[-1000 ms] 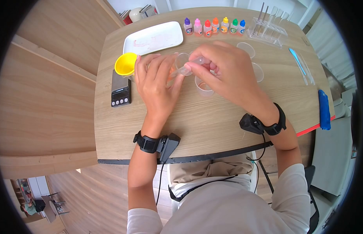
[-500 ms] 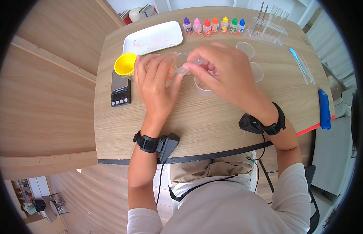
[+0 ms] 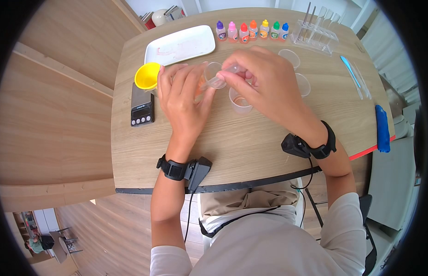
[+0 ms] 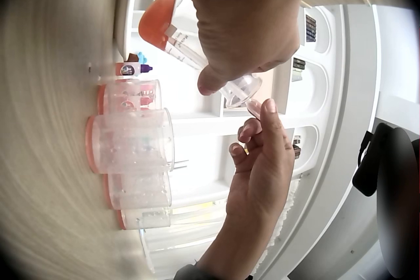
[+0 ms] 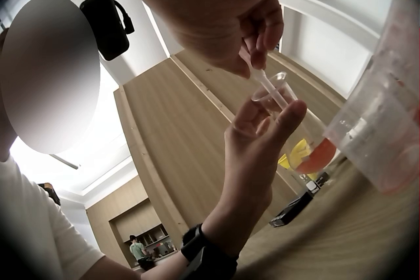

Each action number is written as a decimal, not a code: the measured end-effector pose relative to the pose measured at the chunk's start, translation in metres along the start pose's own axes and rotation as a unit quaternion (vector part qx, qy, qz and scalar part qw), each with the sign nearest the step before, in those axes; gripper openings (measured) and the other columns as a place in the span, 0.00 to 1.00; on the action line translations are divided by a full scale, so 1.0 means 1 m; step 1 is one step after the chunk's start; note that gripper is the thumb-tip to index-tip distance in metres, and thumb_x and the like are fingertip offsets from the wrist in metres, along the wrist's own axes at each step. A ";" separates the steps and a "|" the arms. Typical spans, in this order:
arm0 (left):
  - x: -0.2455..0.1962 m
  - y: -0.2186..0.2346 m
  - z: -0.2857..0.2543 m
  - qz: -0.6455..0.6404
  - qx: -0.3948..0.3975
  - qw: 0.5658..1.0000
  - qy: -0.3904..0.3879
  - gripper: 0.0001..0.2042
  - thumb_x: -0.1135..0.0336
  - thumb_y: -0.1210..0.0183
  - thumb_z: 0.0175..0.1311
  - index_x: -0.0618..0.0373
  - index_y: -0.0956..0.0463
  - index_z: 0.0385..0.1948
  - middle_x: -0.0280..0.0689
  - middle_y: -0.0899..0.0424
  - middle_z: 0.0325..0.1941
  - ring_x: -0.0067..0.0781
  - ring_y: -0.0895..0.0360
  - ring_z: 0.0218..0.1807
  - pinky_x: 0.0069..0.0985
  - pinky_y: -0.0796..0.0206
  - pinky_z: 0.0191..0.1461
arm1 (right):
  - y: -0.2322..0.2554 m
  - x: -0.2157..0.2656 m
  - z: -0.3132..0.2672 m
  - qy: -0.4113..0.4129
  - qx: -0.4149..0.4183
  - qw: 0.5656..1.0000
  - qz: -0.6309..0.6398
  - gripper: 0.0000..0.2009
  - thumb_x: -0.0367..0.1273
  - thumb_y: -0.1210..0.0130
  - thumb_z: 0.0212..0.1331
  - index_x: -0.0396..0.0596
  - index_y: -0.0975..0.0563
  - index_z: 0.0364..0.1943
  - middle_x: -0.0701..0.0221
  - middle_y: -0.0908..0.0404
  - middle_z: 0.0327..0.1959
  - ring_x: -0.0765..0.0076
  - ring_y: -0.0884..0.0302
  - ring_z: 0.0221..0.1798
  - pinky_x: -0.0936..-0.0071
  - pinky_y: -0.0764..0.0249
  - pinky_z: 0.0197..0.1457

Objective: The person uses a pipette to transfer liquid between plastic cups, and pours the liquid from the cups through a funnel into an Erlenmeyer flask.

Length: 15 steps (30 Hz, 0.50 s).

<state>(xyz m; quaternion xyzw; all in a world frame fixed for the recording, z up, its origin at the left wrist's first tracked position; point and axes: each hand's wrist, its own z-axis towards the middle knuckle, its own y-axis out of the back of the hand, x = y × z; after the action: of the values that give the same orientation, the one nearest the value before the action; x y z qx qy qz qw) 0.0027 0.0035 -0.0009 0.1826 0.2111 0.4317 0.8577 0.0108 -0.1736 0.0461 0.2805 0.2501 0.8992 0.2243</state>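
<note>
Tilted in my left hand (image 3: 184, 99) is a clear conical flask (image 4: 157, 21) with orange-red liquid at its bottom. The left fingers wrap round its neck, hiding part of it in the head view. My right hand (image 3: 267, 78) pinches a clear plastic dropper (image 5: 268, 84) between thumb and fingers. In the right wrist view the dropper's stem runs down through the flask's mouth (image 5: 272, 86). Just beneath the hands stands a clear plastic cup (image 3: 240, 105) with a little reddish liquid, and another cup (image 3: 214, 69) stands behind the flask's mouth.
A yellow cup (image 3: 147, 76) and black scale (image 3: 142, 110) stand left. Behind are a white tray (image 3: 191, 39), several dropper bottles (image 3: 253, 31) and a test-tube rack (image 3: 315, 39). More cups (image 3: 290, 59) stand right, near a blue-handled tool (image 3: 349, 69).
Both hands stay nearly where they were. The right fingers and dropper shift very slightly at the flask's mouth; the things on the table have not moved.
</note>
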 end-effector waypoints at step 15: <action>-0.001 0.002 0.001 -0.005 -0.004 1.000 -0.004 0.21 0.72 0.27 0.42 0.53 0.19 0.42 0.34 0.17 0.43 0.43 0.25 0.51 0.45 0.41 0.65 | 0.003 0.001 0.002 0.017 0.001 1.000 -0.001 0.10 0.37 0.38 0.55 0.49 0.25 0.26 0.73 0.26 0.22 0.66 0.26 0.32 0.67 0.32 0.28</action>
<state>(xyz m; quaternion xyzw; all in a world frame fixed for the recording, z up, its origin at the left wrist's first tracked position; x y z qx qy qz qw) 0.0013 0.0033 0.0013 0.1794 0.2069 0.4274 0.8616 0.0099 -0.1749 0.0501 0.2648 0.2549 0.9035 0.2206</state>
